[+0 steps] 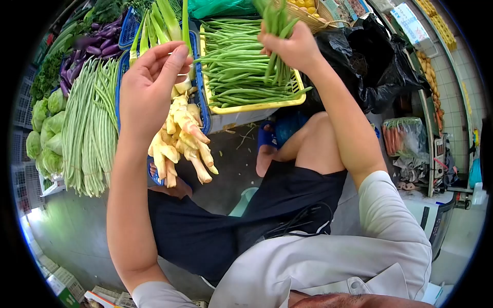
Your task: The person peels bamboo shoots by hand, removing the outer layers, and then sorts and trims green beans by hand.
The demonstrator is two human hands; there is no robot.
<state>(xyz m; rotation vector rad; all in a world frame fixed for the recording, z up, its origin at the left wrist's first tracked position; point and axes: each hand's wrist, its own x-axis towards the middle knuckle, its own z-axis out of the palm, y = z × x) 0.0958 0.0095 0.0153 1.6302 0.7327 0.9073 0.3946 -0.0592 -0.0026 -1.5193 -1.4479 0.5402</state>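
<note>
My right hand (295, 47) is closed around a bunch of green beans (278, 25), held over the right side of a yellow basket (257, 108). More green beans (231, 61) lie in rows inside that basket, some ends poking past its rim. My left hand (154, 74) is raised left of the basket, fingers loosely curled and a little apart, with nothing visible in it. Beneath and beside it are pale ginger-like stems (186, 120) with thick green stalks (163, 23), in a blue crate (204, 110); the hand hides part of them.
Long beans (87, 123), purple eggplants (105, 38) and green cabbages (51, 133) lie to the left. A black plastic bag (370, 66) stands right of the yellow basket. Bagged carrots (399, 138) are farther right. My knees and blue slippers (267, 134) are below the crates.
</note>
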